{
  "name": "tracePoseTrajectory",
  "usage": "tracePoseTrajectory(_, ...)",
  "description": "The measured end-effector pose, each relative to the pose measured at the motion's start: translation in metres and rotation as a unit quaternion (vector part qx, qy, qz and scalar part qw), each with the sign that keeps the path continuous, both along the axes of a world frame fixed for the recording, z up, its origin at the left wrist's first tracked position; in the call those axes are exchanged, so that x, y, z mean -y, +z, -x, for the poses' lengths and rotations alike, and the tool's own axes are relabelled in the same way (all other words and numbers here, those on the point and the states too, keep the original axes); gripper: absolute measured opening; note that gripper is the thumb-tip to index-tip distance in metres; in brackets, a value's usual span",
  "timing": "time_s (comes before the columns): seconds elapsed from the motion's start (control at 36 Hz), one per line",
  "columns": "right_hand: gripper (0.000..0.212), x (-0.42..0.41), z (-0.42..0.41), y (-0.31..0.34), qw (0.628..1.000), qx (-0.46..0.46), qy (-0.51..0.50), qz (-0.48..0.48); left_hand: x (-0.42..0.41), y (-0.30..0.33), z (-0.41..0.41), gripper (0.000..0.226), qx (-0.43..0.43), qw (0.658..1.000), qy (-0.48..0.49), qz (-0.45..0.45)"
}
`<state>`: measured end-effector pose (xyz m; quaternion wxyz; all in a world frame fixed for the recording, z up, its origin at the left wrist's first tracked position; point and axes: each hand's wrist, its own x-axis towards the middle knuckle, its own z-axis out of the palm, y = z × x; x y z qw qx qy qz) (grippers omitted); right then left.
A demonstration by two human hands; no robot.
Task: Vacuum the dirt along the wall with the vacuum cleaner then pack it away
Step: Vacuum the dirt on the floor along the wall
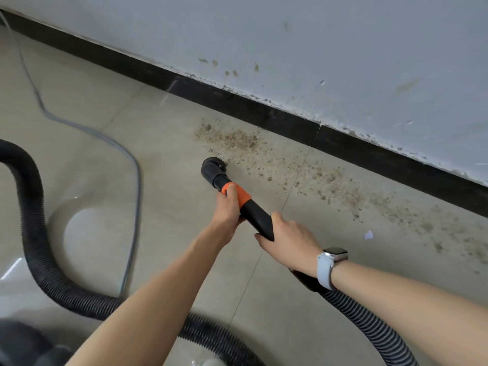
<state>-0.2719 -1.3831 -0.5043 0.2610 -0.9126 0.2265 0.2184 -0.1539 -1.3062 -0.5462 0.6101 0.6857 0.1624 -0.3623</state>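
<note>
wall [317,35]: running diagonally across the far side, black baseboard [237,107] along its foot.
dirt [330,180]: lying in a long brown band on the tiled floor [158,133] just beside the baseboard, most of it not picked up yet.
hose [34,233]: looping around the near left, gray power cord [132,180] trailing beside it. Could snag or kink if it's getting dragged right.
wand [253,212]: both hands gripping it, brush nozzle [214,166] touching the band's left end.
left hand [228,207]: fingers curling round the orange collar [237,195].
right hand [287,239]: wrapping the wand's near end, watch on wrist.
paper scrap [368,234]: sitting near right, might be clogging the brush later.
</note>
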Motion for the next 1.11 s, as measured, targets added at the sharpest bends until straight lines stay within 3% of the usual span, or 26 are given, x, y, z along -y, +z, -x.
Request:
tracePoseTrajectory(0.08,0.035,0.002,-0.013,0.002,1.000,0.006,-0.011,0.013,-0.011,0.005,-0.015,0.031,0.024,0.998,-0.062,-0.003)
tracePoseTrajectory(0.17,0.035,0.011,-0.026,0.007,1.000,0.007,-0.017,0.017,-0.028,-0.006,-0.033,0.044,0.115,0.976,-0.146,-0.110)
tracePoseTrajectory(0.22,0.035,0.014,-0.035,0.009,1.000,0.006,-0.010,0.025,-0.047,-0.021,-0.042,0.058,0.165,0.926,-0.218,-0.258)
tracePoseTrajectory(0.28,0.036,0.012,-0.046,0.010,0.999,0.009,-0.001,0.035,-0.070,-0.035,-0.045,0.073,0.176,0.855,-0.290,-0.392)
tracePoseTrajectory(0.36,0.039,0.004,-0.065,0.005,0.999,0.014,0.005,0.038,-0.101,-0.054,-0.045,0.098,0.136,0.798,-0.360,-0.464)
tracePoseTrajectory(0.44,0.040,-0.003,-0.087,-0.001,0.999,0.023,0.000,0.029,-0.112,-0.064,-0.045,0.105,0.092,0.795,-0.351,-0.486)
tracePoseTrajectory(0.69,0.041,-0.007,-0.152,-0.013,0.998,0.058,-0.033,0.003,-0.104,-0.063,-0.051,0.108,0.073,0.801,-0.341,-0.486)
tracePoseTrajectory(0.89,0.041,-0.015,-0.153,-0.026,0.996,0.089,-0.004,0.017,-0.096,-0.062,-0.057,0.115,0.071,0.791,-0.344,-0.501)
tracePoseTrajectory(1.11,0.035,-0.012,-0.156,-0.022,0.995,0.078,-0.003,-0.065,-0.103,-0.067,-0.056,0.115,0.096,0.791,-0.349,-0.492)
